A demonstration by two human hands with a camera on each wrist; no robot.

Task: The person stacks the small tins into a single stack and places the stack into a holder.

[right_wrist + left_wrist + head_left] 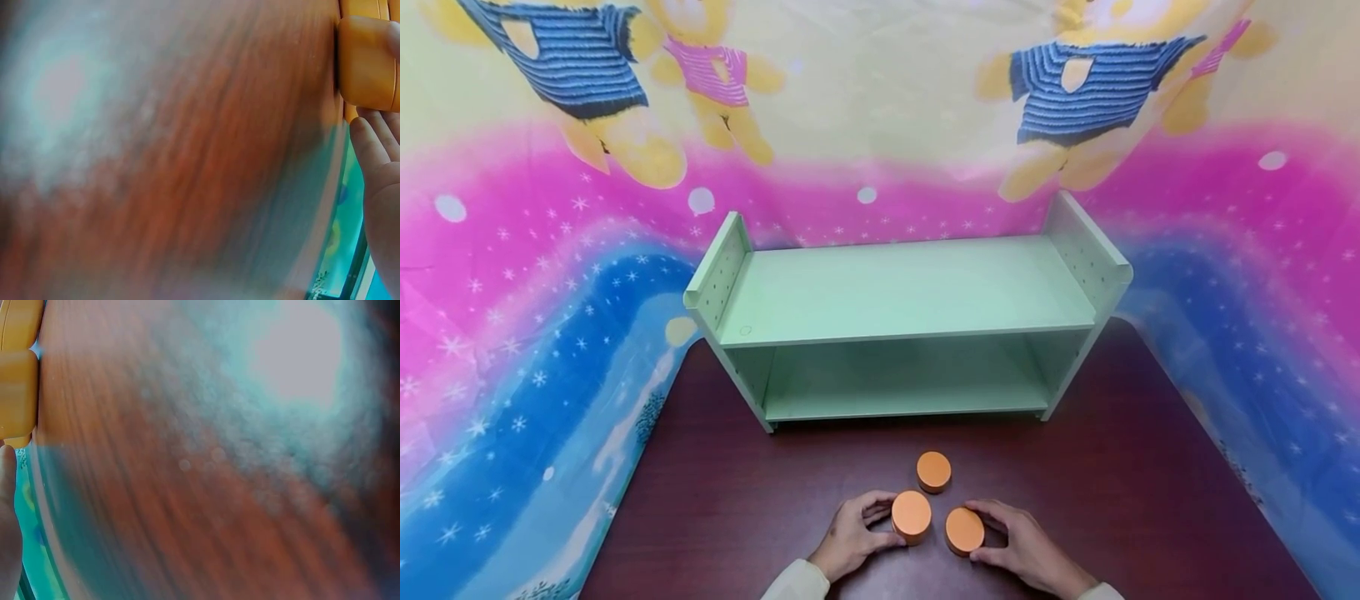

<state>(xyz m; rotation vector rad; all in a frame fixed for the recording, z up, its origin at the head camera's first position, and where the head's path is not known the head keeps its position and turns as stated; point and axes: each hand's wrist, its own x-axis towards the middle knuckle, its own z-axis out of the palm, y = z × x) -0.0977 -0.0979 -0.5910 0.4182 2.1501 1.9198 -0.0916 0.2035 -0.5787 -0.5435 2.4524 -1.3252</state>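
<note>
Between the thumb and fingers of my left hand [852, 533] is a round orange lidded container [912, 515], gripped at its left side. In the left wrist view this container [16, 394] shows at the left edge, with a fingertip at its base. My right hand [1026, 546] pinches a second orange container [964, 531] from the right. A seam runs round that container [367, 62] in the right wrist view, where the palm side of the hand [384, 194] faces the camera. Just beyond the two stands a third orange container [933, 472], touched by neither hand.
A pale green two-tier shelf [910, 287] with raised side panels stands at the back of the dark red-brown table [700, 517]. Behind and beside it hangs a printed cloth [865, 108] with teddy bears and snowflakes. Light glares off the tabletop in both wrist views.
</note>
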